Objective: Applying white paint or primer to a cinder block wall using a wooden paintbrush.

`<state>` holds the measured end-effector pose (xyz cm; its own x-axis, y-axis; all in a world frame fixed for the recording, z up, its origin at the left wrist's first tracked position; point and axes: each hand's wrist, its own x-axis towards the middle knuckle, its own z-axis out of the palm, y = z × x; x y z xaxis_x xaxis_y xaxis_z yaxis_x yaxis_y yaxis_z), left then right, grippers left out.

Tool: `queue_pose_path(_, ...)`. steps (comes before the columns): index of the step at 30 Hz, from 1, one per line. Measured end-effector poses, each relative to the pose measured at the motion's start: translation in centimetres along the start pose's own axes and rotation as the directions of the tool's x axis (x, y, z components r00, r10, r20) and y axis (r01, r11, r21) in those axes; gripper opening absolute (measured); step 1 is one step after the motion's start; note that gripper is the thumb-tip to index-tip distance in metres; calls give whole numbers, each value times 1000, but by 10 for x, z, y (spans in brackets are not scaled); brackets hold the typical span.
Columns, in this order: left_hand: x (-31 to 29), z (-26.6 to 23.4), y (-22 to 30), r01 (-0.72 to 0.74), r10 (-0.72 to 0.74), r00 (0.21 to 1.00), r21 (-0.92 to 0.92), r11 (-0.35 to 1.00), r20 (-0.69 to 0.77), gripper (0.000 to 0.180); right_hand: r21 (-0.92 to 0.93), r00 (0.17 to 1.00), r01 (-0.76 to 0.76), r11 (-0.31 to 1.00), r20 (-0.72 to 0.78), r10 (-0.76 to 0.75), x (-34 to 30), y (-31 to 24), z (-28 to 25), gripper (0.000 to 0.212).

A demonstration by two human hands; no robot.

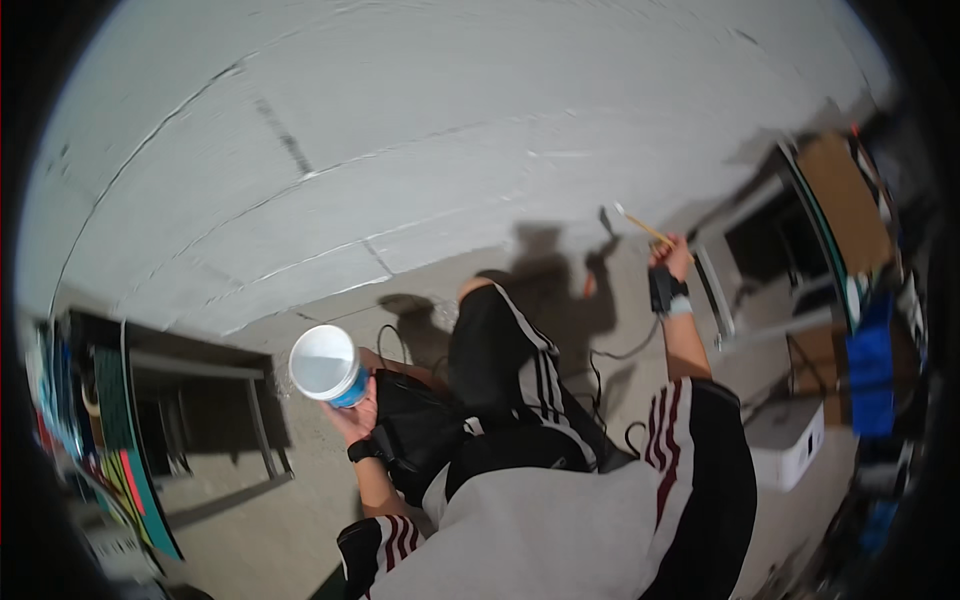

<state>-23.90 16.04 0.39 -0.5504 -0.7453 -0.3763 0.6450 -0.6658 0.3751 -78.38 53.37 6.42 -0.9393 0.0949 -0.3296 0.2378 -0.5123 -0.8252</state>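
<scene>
A white round tub (326, 352) with a blue label rests in my left hand (356, 413), its open top turned up toward me. White shows inside it; I cannot tell whether that is paint or the bare wall of the tub. On the other side, my right hand (674, 257) is closed round the yellowish handle of a slim paintbrush (642, 224). The brush's pale tip points up and left, near the white block wall (420, 140). I cannot tell whether the tip touches the wall.
A green-topped table (140, 490) with a metal frame stands at the left. Another metal-framed table (815, 215) at the right carries cardboard (845, 205) and a blue cloth-like item (870, 370). Below it is a white box (787, 445). A dark cable (598, 375) crosses the floor.
</scene>
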Motion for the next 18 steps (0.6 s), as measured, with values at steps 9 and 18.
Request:
queue_pose_path(9,5,25,-16,64,-67,997,129,990,23,74,-85,990,-68,994,-131,57,31,14,-65,55)
queue_pose_path(18,1,14,-8,-43,41,999,125,991,21,76,-121,968,-135,983,-229,104,81,24,-85,55)
